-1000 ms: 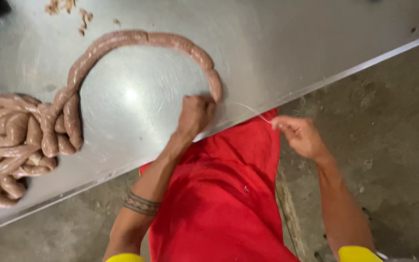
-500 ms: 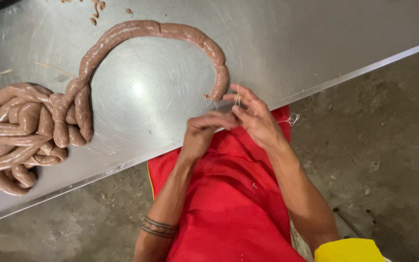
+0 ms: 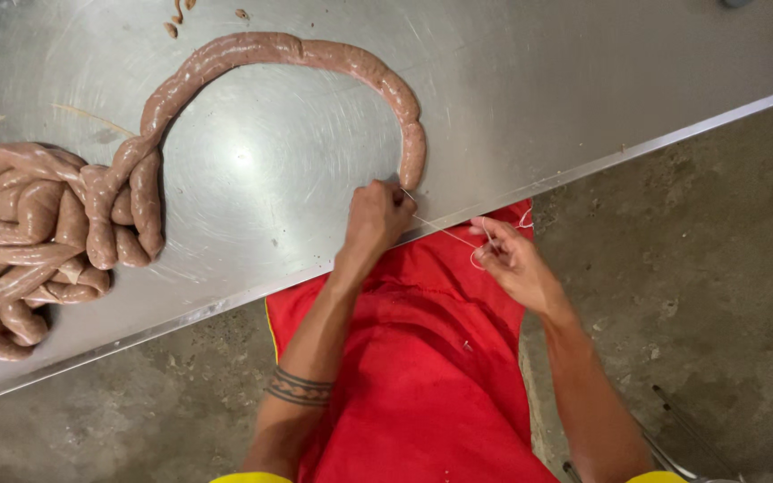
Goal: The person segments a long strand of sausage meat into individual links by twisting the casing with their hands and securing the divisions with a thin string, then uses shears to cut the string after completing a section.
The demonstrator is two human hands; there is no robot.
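A long pinkish-brown sausage (image 3: 315,55) curves in an arch across the steel table (image 3: 583,80). Its free end hangs near the table's front edge. My left hand (image 3: 378,219) pinches that end, fingers closed on it and on a thin white string (image 3: 445,233). The string runs taut from the sausage tip to my right hand (image 3: 512,261), which grips it just off the table, over my red apron (image 3: 422,358). At the left, the sausage joins a coiled heap of links (image 3: 33,241).
Small meat scraps (image 3: 176,18) lie at the table's far edge. The table's front edge runs diagonally from lower left to upper right. Below it is rough concrete floor (image 3: 700,259). A metal object (image 3: 691,438) shows at the lower right.
My hands were together at the sausage end half a second ago. Now the right hand has pulled away to the right, drawing the string taut, while the left stays on the sausage tip.
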